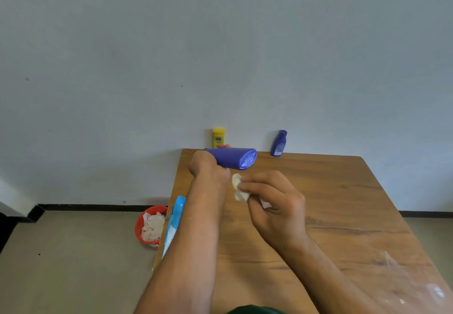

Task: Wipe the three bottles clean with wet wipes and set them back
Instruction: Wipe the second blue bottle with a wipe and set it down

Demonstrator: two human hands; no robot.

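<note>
My left hand [207, 166] grips a large blue bottle [235, 158] held sideways above the table, its base pointing right. Just below and to the right, my right hand [272, 198] pinches a crumpled white wet wipe [239, 187], a small gap away from the bottle. A yellow bottle [218, 137] stands upright at the table's far edge by the wall, partly hidden behind the held bottle. A small blue bottle [279, 143] stands upright at the far edge to the right.
The wooden table [343, 203] runs from the wall toward me. A blue and white wipes pack [172, 225] lies on its left edge. On the floor to the left sits a red bin [140, 225] holding used wipes.
</note>
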